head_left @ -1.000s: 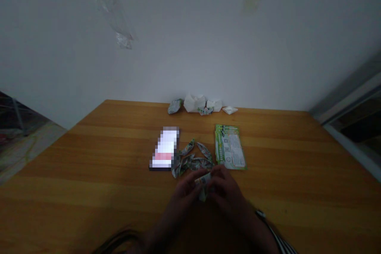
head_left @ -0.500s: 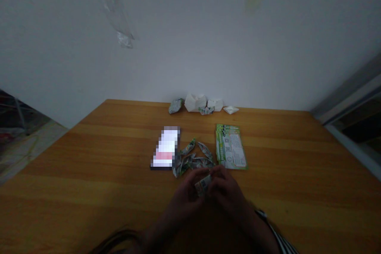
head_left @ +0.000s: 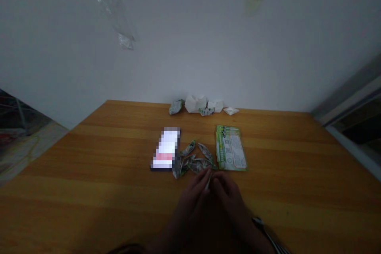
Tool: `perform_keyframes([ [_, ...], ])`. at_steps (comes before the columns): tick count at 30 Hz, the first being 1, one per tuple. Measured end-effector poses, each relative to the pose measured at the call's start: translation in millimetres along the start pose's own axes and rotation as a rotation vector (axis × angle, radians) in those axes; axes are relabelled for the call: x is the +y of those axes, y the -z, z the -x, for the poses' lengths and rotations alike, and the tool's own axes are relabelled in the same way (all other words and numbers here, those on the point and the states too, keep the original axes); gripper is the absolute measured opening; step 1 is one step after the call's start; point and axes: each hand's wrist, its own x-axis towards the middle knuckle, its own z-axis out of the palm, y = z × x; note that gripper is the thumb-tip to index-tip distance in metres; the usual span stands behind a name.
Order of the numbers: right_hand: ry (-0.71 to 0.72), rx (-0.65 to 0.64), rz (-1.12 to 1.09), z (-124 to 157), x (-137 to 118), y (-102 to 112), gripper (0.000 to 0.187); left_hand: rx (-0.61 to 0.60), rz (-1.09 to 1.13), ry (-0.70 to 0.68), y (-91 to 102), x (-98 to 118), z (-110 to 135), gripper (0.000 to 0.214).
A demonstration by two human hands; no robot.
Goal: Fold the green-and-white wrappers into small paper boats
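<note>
A small folded paper (head_left: 208,183) is held on edge, just above the near side of the desk (head_left: 297,151), between the two hands. The left hand (head_left: 194,195) has its grip closed on it, fingertips pinching one face; the right hand (head_left: 228,192) brings curled fingertips up to the other side, but in this dim light I cannot tell whether its grip grasps the paper or only presses on it.

Squeezed unevenly, so narrow a piece could crease off line, spring open or tear at a fold. Just beyond the fingertips lies a loose cluster of folded paper pieces (head_left: 201,164); a careless knuckle could scatter or flatten them, or nudge the phone (head_left: 164,149) beside them. To the right, the printed leaflets (head_left: 233,152) overlap loosely, so a brushing sleeve might fan them out. White folded papers (head_left: 195,104) stand farther back, near the wall (head_left: 208,47).
</note>
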Motion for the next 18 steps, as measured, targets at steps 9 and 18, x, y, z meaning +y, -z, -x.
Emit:
perform_keyframes([
  [9,-0.076,0.116,-0.063,-2.2,6.1,2.2,0.040,0.011,0.047,0.024,-4.2,1.9,3.3,0.047],
  [18,-0.071,0.053,-0.181,-4.8,9.8,4.9,0.049,0.196,0.031,0.131,5.6,12.1,-8.5,0.026],
])
